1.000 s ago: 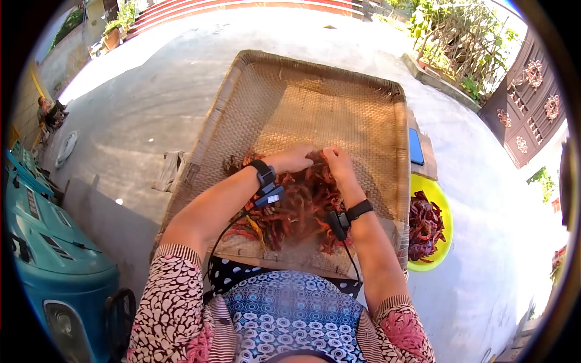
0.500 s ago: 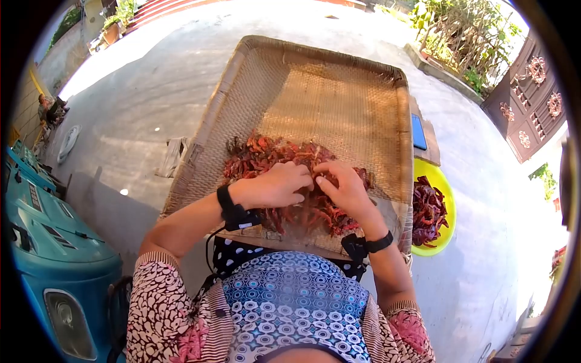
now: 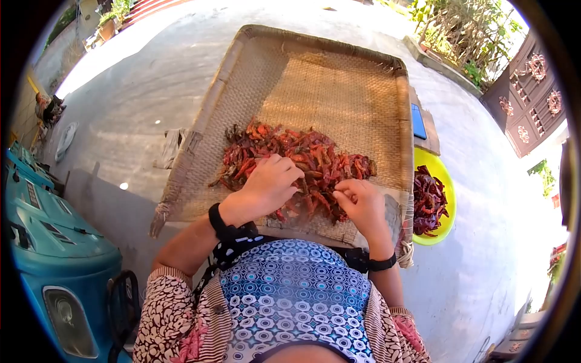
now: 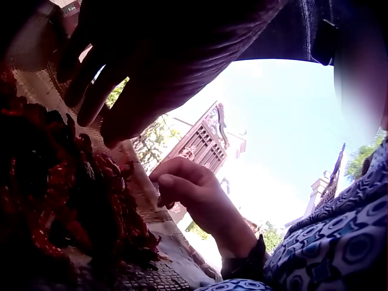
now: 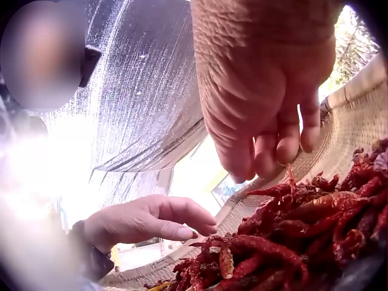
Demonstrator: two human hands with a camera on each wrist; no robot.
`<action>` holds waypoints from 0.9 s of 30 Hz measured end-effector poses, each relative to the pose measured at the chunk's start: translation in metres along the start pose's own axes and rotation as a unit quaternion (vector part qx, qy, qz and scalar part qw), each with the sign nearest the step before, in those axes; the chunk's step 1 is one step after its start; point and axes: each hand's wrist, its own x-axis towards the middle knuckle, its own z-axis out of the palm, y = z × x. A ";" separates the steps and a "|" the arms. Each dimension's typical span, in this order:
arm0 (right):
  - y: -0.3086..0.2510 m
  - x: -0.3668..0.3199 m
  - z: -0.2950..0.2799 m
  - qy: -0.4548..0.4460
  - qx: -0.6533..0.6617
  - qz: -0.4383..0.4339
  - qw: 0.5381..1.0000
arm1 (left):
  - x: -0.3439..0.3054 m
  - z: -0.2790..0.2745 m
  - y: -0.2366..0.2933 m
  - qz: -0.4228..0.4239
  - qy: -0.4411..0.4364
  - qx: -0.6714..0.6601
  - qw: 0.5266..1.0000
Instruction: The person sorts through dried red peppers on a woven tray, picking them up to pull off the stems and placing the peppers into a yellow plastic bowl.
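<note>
A heap of dried red chili peppers (image 3: 302,157) lies across the near half of a woven bamboo tray (image 3: 327,85). My left hand (image 3: 273,183) hovers over the heap's near left side, fingers loosely bent and spread, with nothing seen in them. At the near right edge of the peppers is my right hand (image 3: 366,207). Its thumb and forefinger are close together in the left wrist view. From the right wrist view, the right hand's fingers (image 5: 288,148) hang loosely just above the chilies (image 5: 303,224), with no pepper showing between them.
Right of the tray, a yellow basin (image 3: 446,209) contains darker red chilies. A blue flat device (image 3: 418,121) lies on a board (image 3: 428,133) behind it. A teal vehicle (image 3: 72,266) stands at the left. A person (image 3: 47,109) sits far left.
Both hands have drawn back from the far side of the heap toward the body and moved apart. The peppers they covered are now exposed and look more spread out.
</note>
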 end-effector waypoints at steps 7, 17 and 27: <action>0.014 -0.017 0.036 -0.059 -0.071 0.023 0.995 | 0.014 0.032 0.012 0.012 -0.049 -0.010 0.999; 0.012 -0.016 0.021 0.024 0.056 0.035 0.998 | 0.025 0.015 0.032 -0.070 -0.054 -0.133 0.987; 0.019 -0.014 0.003 -0.055 0.433 0.174 0.883 | 0.039 0.028 0.016 -0.194 -0.051 -0.529 0.825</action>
